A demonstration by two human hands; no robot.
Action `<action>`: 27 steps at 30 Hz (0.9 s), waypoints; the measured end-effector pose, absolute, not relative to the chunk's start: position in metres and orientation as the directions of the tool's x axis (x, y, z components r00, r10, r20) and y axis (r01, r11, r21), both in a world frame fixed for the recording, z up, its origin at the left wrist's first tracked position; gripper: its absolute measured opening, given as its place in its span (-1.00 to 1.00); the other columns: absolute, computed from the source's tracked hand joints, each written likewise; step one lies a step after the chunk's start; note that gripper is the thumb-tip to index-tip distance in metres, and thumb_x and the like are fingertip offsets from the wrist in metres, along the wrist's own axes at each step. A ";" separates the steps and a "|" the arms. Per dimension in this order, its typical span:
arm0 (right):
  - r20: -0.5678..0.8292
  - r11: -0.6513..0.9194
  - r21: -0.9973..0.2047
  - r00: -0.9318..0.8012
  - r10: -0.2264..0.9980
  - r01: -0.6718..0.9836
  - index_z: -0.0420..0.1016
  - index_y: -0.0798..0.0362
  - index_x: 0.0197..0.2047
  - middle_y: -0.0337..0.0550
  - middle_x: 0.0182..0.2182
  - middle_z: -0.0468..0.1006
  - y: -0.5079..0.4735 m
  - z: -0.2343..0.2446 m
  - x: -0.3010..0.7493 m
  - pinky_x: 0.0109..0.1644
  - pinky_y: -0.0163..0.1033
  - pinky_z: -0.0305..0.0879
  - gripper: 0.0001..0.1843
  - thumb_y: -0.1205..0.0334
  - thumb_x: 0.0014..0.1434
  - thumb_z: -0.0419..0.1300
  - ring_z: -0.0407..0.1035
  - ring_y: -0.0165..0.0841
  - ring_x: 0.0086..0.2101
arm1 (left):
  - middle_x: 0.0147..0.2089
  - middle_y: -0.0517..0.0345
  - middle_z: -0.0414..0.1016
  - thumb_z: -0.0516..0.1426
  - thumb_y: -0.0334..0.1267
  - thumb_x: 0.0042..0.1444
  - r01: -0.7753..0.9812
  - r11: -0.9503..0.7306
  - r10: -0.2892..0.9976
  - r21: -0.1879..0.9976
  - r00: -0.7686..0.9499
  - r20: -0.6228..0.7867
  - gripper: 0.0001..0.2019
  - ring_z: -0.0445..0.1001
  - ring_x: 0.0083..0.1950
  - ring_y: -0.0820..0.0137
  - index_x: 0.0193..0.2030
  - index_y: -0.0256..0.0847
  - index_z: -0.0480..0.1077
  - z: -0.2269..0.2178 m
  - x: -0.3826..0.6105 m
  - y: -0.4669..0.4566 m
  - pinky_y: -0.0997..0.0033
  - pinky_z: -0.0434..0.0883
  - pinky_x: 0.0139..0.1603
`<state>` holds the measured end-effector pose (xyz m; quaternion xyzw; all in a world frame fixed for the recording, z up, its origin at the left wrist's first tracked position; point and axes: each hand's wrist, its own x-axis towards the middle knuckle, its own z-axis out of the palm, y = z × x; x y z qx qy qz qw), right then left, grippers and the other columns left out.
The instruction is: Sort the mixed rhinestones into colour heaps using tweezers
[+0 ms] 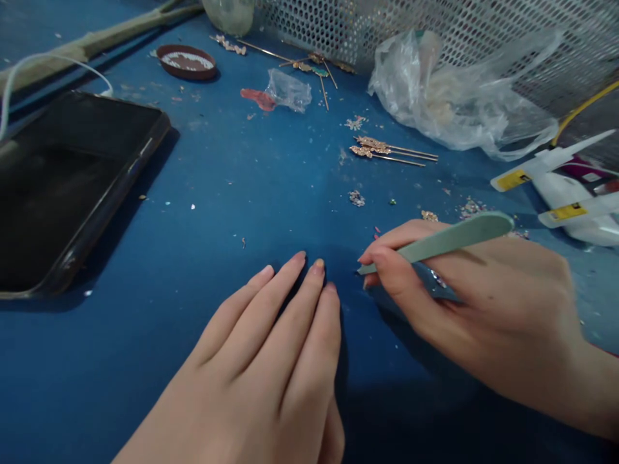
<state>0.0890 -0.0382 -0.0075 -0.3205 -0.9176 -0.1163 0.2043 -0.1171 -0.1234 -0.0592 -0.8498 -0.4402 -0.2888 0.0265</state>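
Note:
My left hand (275, 361) lies palm down on the blue tabletop (232, 193), fingers stretched out and close together, holding nothing that I can see. To its right, my right hand (483, 303) grips pale green tweezers (454, 237) like a pen. Their narrow dark tip points left, just above the table, and whether anything is in it I cannot tell. Beyond the right hand are a small pile of gold-coloured bits (429, 216) and a heap of silvery bits (356, 198). Several gold hair sticks (387, 149) with ornate ends lie farther back.
A phone (72, 187) with a white cable rests at left. At the back are a brown dish (187, 63) of white beads, a small clear bag (289, 91), a plastic bag (435, 96) and a perforated basket (329, 32). White nozzles with yellow labels (565, 212) lie at right.

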 end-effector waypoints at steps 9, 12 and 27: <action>0.420 0.770 0.203 -0.764 0.490 0.605 0.42 0.05 -0.54 -0.17 -0.59 0.54 -0.037 -0.006 0.083 -0.47 -0.20 0.23 -0.54 0.33 0.44 0.10 0.42 -0.38 -0.57 | 0.34 -0.12 0.47 -0.02 -0.37 0.36 0.773 -0.597 0.748 0.214 0.440 0.497 -0.59 0.40 0.42 0.10 0.29 -0.41 0.34 -0.054 -0.114 -0.122 0.03 0.49 0.36; 0.443 0.770 0.168 -0.745 0.500 0.616 0.42 0.06 -0.56 -0.17 -0.61 0.52 -0.038 -0.006 0.082 -0.48 -0.19 0.24 -0.54 0.36 0.42 0.11 0.43 -0.35 -0.56 | 0.32 -0.14 0.49 -0.05 -0.35 0.37 0.777 -0.595 0.754 0.206 0.451 0.477 -0.59 0.43 0.40 0.09 0.26 -0.42 0.38 -0.050 -0.115 -0.121 0.02 0.53 0.34; 0.459 0.730 0.141 -0.698 0.550 0.668 0.45 0.04 -0.51 -0.18 -0.60 0.54 -0.041 -0.009 0.083 -0.47 -0.21 0.19 -0.60 0.39 0.39 0.12 0.44 -0.37 -0.58 | 0.29 -0.12 0.52 -0.08 -0.35 0.39 0.769 -0.603 0.756 0.211 0.467 0.458 -0.56 0.48 0.36 0.09 0.25 -0.42 0.46 -0.044 -0.112 -0.119 0.02 0.56 0.31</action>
